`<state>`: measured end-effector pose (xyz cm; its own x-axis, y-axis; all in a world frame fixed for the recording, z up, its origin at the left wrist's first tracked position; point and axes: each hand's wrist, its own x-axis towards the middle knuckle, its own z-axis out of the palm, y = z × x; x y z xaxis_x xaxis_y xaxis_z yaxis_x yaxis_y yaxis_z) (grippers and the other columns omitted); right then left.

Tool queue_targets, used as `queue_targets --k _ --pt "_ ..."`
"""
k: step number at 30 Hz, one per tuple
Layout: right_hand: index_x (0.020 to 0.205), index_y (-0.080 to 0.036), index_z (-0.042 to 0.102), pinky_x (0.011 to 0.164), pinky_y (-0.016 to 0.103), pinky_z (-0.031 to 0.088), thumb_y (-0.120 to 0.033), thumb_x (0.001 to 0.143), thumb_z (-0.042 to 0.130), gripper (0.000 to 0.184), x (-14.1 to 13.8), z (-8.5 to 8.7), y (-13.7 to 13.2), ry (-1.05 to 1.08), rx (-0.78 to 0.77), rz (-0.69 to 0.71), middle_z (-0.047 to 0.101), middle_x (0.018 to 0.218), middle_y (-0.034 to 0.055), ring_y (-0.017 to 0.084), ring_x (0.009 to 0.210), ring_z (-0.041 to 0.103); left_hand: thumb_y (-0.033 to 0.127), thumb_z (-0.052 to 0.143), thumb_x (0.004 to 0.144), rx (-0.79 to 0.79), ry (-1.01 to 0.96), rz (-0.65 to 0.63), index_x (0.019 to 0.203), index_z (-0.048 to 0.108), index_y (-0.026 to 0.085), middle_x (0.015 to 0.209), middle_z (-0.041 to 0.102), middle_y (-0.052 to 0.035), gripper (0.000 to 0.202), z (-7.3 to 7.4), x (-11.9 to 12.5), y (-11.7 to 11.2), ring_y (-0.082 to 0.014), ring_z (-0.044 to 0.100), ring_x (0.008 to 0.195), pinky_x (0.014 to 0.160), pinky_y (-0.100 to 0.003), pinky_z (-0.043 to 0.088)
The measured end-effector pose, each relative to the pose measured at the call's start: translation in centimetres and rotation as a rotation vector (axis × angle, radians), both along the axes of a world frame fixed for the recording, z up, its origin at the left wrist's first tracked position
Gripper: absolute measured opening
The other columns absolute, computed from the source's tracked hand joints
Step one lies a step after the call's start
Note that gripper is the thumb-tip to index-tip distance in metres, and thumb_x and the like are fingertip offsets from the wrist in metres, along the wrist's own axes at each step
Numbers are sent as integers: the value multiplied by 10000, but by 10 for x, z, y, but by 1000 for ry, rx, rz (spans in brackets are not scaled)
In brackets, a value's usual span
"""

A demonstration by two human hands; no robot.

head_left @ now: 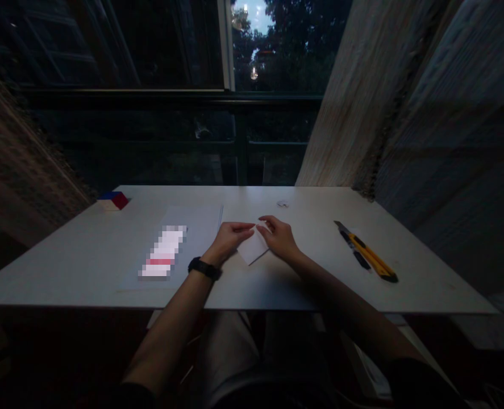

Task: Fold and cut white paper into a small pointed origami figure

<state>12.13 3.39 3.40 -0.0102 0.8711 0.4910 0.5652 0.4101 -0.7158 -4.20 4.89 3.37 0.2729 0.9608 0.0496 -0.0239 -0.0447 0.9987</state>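
Observation:
A small folded piece of white paper (253,249) lies on the white table (303,272) in front of me. My left hand (229,238) rests on its left side, fingers curled and pinching the upper edge. My right hand (278,236) presses on its right side, fingers bent onto the top corner. A black watch (204,268) is on my left wrist.
A larger sheet of paper (179,244) lies left of my hands. A yellow utility knife (371,257) and a dark pen (356,254) lie at the right. A red and blue block (113,200) sits at the far left corner. A dark window and railing stand behind the table.

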Motion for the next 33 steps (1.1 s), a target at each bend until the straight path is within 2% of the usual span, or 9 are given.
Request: queue_targets --k 9,15,21,27,33 --pt "999 -172 618 679 280 447 -287 768 529 273 -1 -6 0 -60 79 18 663 834 54 169 721 587 270 740 592 -59 -13 35 861 700 89 792 690 -105 327 2 1 2 -147 590 638 612 -265 438" --pt "1006 -202 613 773 299 462 -269 769 536 258 0 -9 1 -30 63 108 662 943 48 177 850 613 266 748 578 -180 -69 -46 806 697 84 717 681 -86 296 1 -2 2 -135 580 594 582 -253 432" --pt "982 -206 630 729 294 452 -256 755 557 244 2 -6 0 -18 -2 128 654 824 34 161 753 594 248 759 551 -230 -82 -93 767 691 84 724 678 -87 279 -1 -2 2 -140 593 620 635 -271 444" --pt "978 -194 637 672 261 423 -265 738 570 258 3 -5 1 -5 -10 142 621 742 14 132 668 548 261 747 561 -214 -21 -82 763 683 88 668 658 -67 274 -5 -3 4 -128 579 580 581 -252 431" --pt "1001 -187 613 643 256 424 -306 732 580 296 6 -3 4 62 -66 170 603 689 -4 122 626 545 258 756 542 -195 -76 -23 744 671 78 677 663 -76 284 -6 -2 6 -136 585 583 581 -260 435"
